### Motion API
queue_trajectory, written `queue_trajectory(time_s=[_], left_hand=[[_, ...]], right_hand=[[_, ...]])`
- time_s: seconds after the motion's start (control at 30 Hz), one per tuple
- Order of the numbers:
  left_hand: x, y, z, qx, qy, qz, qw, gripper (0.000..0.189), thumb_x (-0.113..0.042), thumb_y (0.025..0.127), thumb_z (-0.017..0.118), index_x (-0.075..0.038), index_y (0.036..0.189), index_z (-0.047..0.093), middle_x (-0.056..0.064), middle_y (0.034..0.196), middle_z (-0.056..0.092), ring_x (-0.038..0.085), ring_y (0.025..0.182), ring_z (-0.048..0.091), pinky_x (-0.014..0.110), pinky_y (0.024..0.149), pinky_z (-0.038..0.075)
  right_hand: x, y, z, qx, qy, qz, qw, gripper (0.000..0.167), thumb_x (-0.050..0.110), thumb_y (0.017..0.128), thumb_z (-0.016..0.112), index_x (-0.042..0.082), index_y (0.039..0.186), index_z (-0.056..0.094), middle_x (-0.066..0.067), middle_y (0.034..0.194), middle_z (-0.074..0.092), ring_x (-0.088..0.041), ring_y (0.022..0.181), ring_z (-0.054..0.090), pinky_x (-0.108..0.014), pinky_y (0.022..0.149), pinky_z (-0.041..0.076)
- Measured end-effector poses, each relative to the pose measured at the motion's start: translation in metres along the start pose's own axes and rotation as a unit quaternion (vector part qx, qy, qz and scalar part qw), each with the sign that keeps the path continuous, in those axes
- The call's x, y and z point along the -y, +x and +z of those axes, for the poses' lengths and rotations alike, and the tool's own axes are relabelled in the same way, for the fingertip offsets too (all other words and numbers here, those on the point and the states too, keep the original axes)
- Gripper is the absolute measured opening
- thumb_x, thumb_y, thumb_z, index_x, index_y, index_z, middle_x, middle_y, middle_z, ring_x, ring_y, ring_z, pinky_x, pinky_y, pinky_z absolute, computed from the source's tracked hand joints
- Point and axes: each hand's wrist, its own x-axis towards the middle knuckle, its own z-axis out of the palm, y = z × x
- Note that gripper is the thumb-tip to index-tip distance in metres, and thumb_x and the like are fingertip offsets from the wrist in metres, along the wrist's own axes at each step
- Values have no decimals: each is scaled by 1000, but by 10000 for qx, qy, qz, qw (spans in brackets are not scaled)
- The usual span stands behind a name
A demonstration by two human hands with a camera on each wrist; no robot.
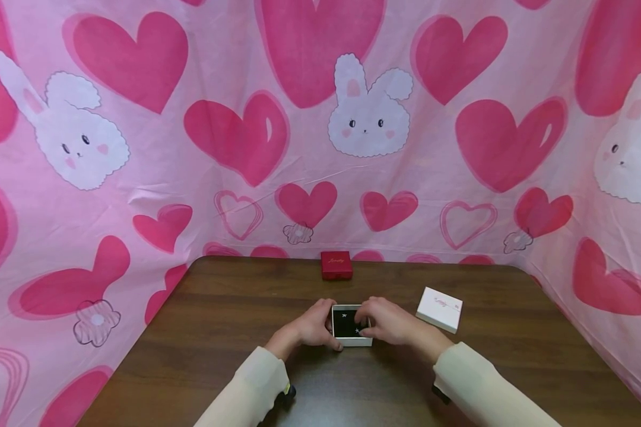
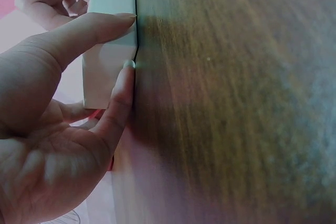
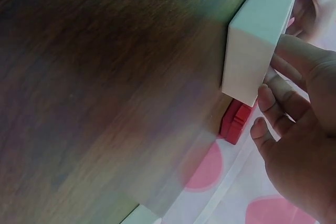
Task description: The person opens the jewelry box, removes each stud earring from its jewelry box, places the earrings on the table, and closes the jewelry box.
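Note:
A small white box (image 1: 357, 342) sits uncovered on the wooden table, a black pad (image 1: 344, 326) inside it. Two small star-shaped silvery pieces (image 1: 344, 315) show on the pad. My left hand (image 1: 316, 323) grips the box's left side, its thumb (image 2: 113, 24) along the front wall and other fingers at the side. The right hand (image 1: 387, 320) reaches over the right rim, thumb and forefinger down at the pad beside the nearer star. Its other fingers (image 3: 268, 98) hang loosely curled outside the box. I cannot tell whether the right fingertips pinch anything.
A white lid (image 1: 440, 308) with red lettering lies to the right of the right hand. Near the table's back edge stands a closed red box (image 1: 336, 265). Pink cloth (image 1: 310, 166) with hearts and rabbits hangs behind and at both sides of the brown table (image 1: 235, 308).

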Motion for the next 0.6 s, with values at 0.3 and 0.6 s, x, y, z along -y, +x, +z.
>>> queue_trajectory(time_s=[0.3, 0.6], left_hand=[[1, 0, 1, -12, -18, 34, 10000, 77, -14, 68, 95, -1, 130, 50, 5, 108, 48, 19, 96, 49, 33, 84, 47], [2, 1, 1, -46, -35, 63, 10000, 78, -14, 68, 95, -1, 130, 50, 6, 109, 48, 19, 95, 50, 32, 83, 47]], right_hand=[[1, 5, 3, -77, -70, -199, 9997, 5, 10, 85, 80, 10, 89, 77, 3, 85, 70, -14, 82, 58, -31, 76, 49], [4, 8, 2, 141, -78, 78, 9998, 4, 11, 86, 81, 12, 89, 78, 6, 85, 69, -14, 84, 58, -34, 80, 50]])
